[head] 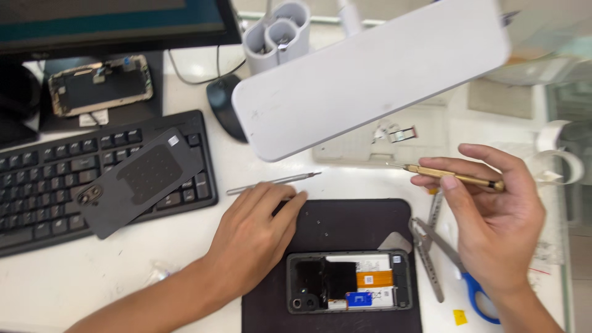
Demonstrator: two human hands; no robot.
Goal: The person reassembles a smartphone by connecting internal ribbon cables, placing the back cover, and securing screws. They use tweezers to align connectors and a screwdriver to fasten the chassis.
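Brass-coloured and slim, a precision screwdriver is pinched between the thumb and fingers of the right hand, held up in the air near the right edge of the white counter, its fine tip pointing left. The left hand lies flat and empty, fingers together, at the left edge of a black rectangular work mat. On that mat, toward the near edge of the counter, sits an opened dark phone with its back removed, showing black shielding, an orange flex strip and a small blue part. Its grey back cover rests on a black keyboard at the left. A thin silver tool lies just beyond the left hand, and blue-handled scissors lie right of the mat.

Tiny screws appear as specks on the mat; a sweep of the resting hand could likely scatter them. A slip of the driver tip might scratch the exposed flex.
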